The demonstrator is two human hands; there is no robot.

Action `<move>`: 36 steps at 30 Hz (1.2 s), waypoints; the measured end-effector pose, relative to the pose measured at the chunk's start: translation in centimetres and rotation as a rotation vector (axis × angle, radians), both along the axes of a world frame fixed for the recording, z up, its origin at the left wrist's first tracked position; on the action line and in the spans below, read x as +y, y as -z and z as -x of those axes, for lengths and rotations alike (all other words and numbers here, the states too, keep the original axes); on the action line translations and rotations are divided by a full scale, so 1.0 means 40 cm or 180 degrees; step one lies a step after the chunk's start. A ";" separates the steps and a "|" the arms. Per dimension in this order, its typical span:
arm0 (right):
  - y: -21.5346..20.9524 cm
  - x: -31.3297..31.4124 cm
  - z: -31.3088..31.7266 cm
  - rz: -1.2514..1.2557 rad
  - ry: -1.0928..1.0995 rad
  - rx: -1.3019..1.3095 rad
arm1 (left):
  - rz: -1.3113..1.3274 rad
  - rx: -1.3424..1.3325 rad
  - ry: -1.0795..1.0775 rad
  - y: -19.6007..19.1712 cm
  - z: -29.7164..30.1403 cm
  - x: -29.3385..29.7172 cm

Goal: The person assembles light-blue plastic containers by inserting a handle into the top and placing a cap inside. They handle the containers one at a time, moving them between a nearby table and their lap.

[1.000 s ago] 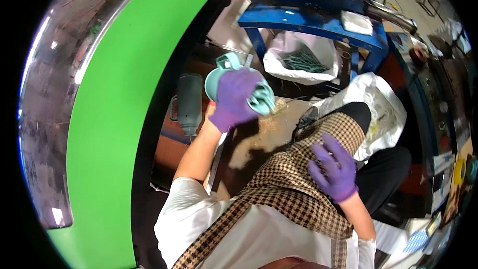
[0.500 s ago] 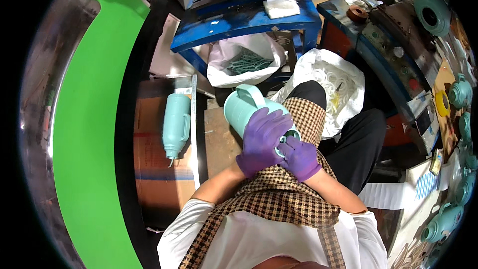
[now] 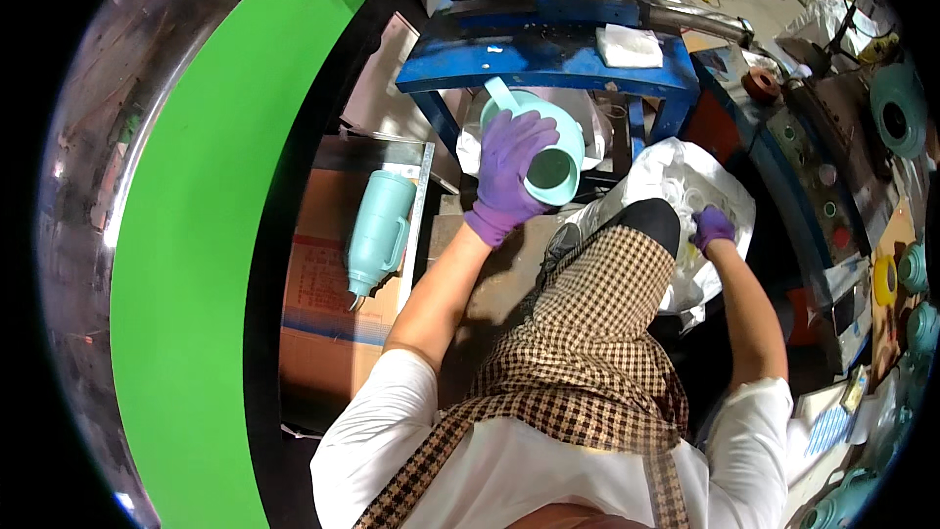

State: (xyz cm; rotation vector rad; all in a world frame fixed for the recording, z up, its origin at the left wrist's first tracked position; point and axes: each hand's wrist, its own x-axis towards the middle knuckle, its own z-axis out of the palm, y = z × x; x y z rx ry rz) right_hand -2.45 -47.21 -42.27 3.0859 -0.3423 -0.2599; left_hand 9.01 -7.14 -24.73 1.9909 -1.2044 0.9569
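Head view: left hand [image 3: 511,171] grasps mint jug [image 3: 563,125] by its side, fingers spread, mouth toward wearer, near blue tabletop [image 3: 548,54]. Right hand [image 3: 713,226] at white sack [image 3: 736,198]; fingers' grip cannot be told. Judged good practice: steady jug, mouth uncovered. Containers: sack holds white loops [image 3: 682,190]; jug interior shadowed, contents unclear. Second mint flask [image 3: 382,220] lies on cardboard box [image 3: 323,279].

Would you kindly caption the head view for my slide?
Left hand holding a pale green flask casing, right hand at an open white sack.
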 end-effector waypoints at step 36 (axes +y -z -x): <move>-0.435 0.564 0.274 -0.2618 -0.1169 -0.1548 | -0.0905 0.1126 0.0836 0.006 0.331 -0.056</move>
